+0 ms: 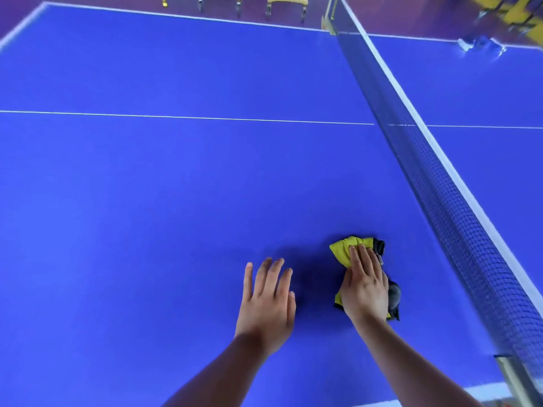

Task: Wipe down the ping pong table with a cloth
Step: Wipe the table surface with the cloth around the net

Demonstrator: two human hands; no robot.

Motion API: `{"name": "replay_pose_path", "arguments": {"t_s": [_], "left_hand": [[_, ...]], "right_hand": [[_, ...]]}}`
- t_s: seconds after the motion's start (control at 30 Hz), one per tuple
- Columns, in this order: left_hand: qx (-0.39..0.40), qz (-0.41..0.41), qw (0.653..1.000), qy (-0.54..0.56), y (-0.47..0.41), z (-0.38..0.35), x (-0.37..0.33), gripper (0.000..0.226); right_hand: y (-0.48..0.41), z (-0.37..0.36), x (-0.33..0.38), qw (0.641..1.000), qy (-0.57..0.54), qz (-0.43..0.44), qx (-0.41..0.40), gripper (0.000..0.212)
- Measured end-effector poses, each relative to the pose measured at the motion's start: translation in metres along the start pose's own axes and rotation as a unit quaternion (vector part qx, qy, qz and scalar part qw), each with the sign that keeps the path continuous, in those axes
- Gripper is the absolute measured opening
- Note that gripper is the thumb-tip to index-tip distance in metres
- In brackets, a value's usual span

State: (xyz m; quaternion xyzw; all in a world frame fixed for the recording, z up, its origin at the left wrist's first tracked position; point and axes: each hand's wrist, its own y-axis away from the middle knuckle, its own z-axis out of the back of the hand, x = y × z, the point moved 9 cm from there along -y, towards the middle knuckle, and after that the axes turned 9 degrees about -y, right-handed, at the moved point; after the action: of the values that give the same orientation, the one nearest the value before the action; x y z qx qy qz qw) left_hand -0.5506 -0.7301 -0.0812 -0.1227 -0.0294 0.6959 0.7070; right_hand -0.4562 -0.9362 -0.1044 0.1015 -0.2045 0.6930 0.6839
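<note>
The blue ping pong table (pixel 164 186) fills the view, with a thin white centre line running across it. A crumpled yellow and grey cloth (pixel 342 250) lies on the table near the net. My right hand (pixel 364 284) presses flat on the cloth with straight fingers, covering most of it. My left hand (pixel 267 304) rests flat on the bare table to the left of the cloth, fingers spread, holding nothing.
The dark net (pixel 435 183) with a white top band runs diagonally along the right, ending at a clamp post (pixel 511 374) at the near edge. Yellow chairs (pixel 286 4) stand beyond the far table edge. A small clear object (pixel 479 44) sits on the far right half.
</note>
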Motion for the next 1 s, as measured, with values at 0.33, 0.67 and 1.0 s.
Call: {"name": "replay_pose_path", "arguments": {"t_s": [0.33, 0.67, 1.0], "left_hand": [[0.04, 0.095, 0.993, -0.05, 0.068, 0.026, 0.194, 0.051], [0.095, 0.103, 0.989, -0.053, 0.075, 0.02, 0.21, 0.053], [0.116, 0.101, 0.988, -0.01, 0.074, 0.019, 0.207, 0.05]], "right_hand": [[0.072, -0.07, 0.175, 0.999, -0.003, 0.03, 0.036, 0.056], [0.083, -0.072, 0.2, 0.999, 0.012, 0.048, 0.006, 0.052], [0.085, -0.07, 0.202, 1.0, -0.001, 0.023, -0.017, 0.054]]}}
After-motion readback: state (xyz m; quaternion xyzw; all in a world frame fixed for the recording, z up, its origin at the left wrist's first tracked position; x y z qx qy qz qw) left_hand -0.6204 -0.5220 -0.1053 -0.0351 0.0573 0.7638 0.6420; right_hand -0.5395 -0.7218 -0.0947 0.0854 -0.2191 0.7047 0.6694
